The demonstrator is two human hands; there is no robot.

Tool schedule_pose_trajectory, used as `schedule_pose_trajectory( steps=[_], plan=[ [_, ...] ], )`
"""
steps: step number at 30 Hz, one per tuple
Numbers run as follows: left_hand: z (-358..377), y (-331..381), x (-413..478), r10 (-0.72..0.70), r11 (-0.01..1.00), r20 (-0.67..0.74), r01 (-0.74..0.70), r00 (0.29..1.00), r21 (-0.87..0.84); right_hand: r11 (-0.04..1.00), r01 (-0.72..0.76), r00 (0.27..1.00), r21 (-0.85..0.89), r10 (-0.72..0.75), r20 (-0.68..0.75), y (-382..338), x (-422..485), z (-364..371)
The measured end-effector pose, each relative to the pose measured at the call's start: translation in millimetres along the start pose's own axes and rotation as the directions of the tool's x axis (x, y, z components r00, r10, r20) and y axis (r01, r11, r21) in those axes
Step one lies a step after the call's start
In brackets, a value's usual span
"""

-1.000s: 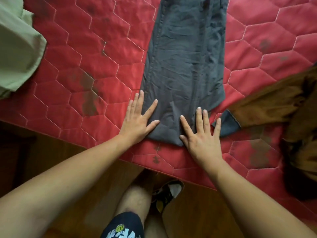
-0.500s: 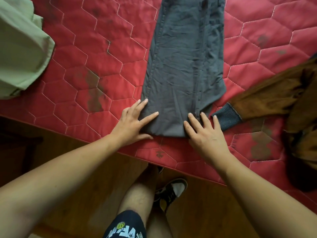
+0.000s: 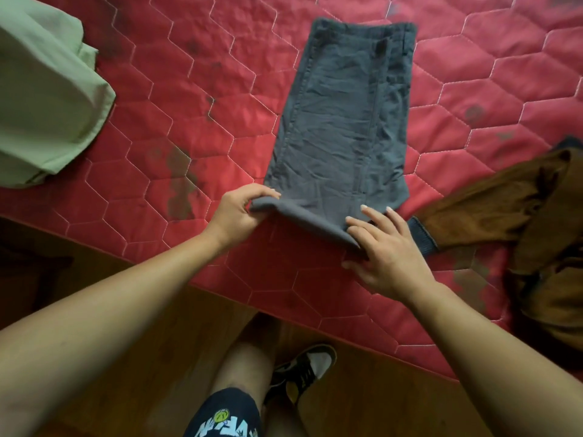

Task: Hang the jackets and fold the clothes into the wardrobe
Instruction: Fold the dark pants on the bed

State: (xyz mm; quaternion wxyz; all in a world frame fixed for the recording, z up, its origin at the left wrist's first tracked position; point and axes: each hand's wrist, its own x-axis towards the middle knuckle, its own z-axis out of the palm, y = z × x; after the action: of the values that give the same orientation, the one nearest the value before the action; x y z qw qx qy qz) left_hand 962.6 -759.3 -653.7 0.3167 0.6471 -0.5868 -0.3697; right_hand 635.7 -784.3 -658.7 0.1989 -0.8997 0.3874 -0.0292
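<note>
**Near hem of grey trousers (image 3: 344, 121) under grip**

A green garment (image 3: 47, 99) is lying far left on the red mattress (image 3: 189, 89). The left hand (image 3: 238, 212) is pinching the trousers' near-left corner, mid-mattress. The right hand (image 3: 388, 250) is gripping the near-right corner. A brown jacket (image 3: 504, 209) is lying just beside it.

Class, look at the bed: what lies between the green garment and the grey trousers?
Only bare red quilted mattress with dark stains lies between the green garment and the grey trousers, as the head view shows.
</note>
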Motion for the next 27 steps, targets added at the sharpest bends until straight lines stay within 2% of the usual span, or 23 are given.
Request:
schedule_pose_trajectory(
  steps=[2,3,5,7,9,11,13,14,15,16,17,18,19,20,22,24,27],
  plan=[
    [-1,15,18,-0.077,0.986,0.001,0.076,0.997,-0.146,0.972,-0.146,0.984,0.184,0.162,-0.077,2,11,-1],
    [-2,21,28,-0.098,0.977,0.001,0.096,0.995,-0.192,0.912,-0.247,0.951,0.326,0.293,-0.102,0,20,-5],
    [-4,31,55,-0.145,0.954,-0.022,0.134,0.989,-0.266,0.681,-0.411,0.836,0.606,0.547,-0.048,-2,44,-17],
    [-8,35,81,-0.233,0.915,-0.008,0.216,0.972,-0.341,0.497,-0.46,0.734,0.736,0.679,0.0,3,72,-31],
    [-12,28,101,-0.335,0.829,0.129,0.357,0.933,-0.431,0.407,-0.456,0.662,0.791,0.75,-0.004,17,97,-41],
    [-12,20,111,-0.382,0.784,0.275,0.467,0.882,-0.409,0.403,-0.46,0.623,0.791,0.781,-0.035,33,119,-50],
    [-8,17,120,-0.397,0.803,0.317,0.493,0.862,-0.336,0.426,-0.453,0.654,0.783,0.756,-0.033,46,135,-60],
    [-7,20,127,-0.389,0.819,0.294,0.474,0.873,-0.323,0.4,-0.438,0.682,0.805,0.731,0.008,55,141,-64],
    [-5,24,135,-0.377,0.835,0.263,0.449,0.888,-0.318,0.321,-0.444,0.704,0.837,0.703,0.103,63,144,-66],
    [-5,28,144,-0.365,0.841,0.234,0.427,0.901,-0.332,0.182,-0.471,0.712,0.863,0.656,0.25,70,146,-68],
    [-5,33,153,-0.356,0.841,0.212,0.411,0.91,-0.353,0.029,-0.525,0.697,0.851,0.589,0.41,75,147,-71],
    [-4,38,161,-0.339,0.842,0.198,0.39,0.92,-0.372,-0.074,-0.585,0.667,0.807,0.522,0.532,78,149,-75],
    [-4,40,172,-0.324,0.847,0.193,0.375,0.926,-0.376,-0.084,-0.622,0.653,0.779,0.493,0.575,82,154,-78],
    [-3,42,180,-0.307,0.855,0.193,0.36,0.932,-0.374,-0.061,-0.619,0.654,0.783,0.512,0.557,85,162,-82],
    [-4,43,198,-0.269,0.875,0.165,0.313,0.949,-0.37,-0.002,-0.525,0.686,0.851,0.59,0.425,94,184,-91],
    [-5,40,218,-0.253,0.89,0.132,0.284,0.958,-0.357,0.135,-0.468,0.714,0.874,0.64,0.284,105,209,-102],
    [-4,32,247,-0.238,0.927,0.137,0.267,0.962,-0.265,0.423,-0.512,0.752,0.747,0.642,0.152,127,237,-106]
  ],
)
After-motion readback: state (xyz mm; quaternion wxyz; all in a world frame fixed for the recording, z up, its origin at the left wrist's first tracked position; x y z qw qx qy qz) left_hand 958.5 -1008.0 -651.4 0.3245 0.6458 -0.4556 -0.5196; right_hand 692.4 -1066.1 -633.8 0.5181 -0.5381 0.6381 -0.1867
